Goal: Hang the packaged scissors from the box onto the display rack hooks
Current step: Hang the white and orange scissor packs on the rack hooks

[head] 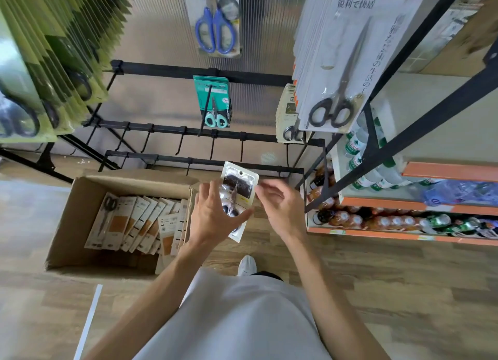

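Note:
My left hand (pixel 213 214) grips a clear blister pack of scissors (pixel 238 183) with a dark card, thumb across its front and fingers along its left edge. The pack stands upright, hang hole at the top, just below the lowest black rail of the display rack (pixel 242 168). My right hand (pixel 280 206) is at the pack's right edge with loosely curled fingers; whether it pinches the pack is unclear. An open cardboard box (pixel 80 198) on the floor at the left holds several carded scissors (pixel 134 222) leaning in a row.
Bare black hooks (pixel 180 144) line the middle rail. Teal scissor packs (pixel 214 101), blue scissors (pixel 215 25), green packs (pixel 48 63) at left and white packs (pixel 342 63) at right hang above. An orange shelf (pixel 404 225) with bottles stands to the right. My shoe (pixel 246 265) is on the wooden floor.

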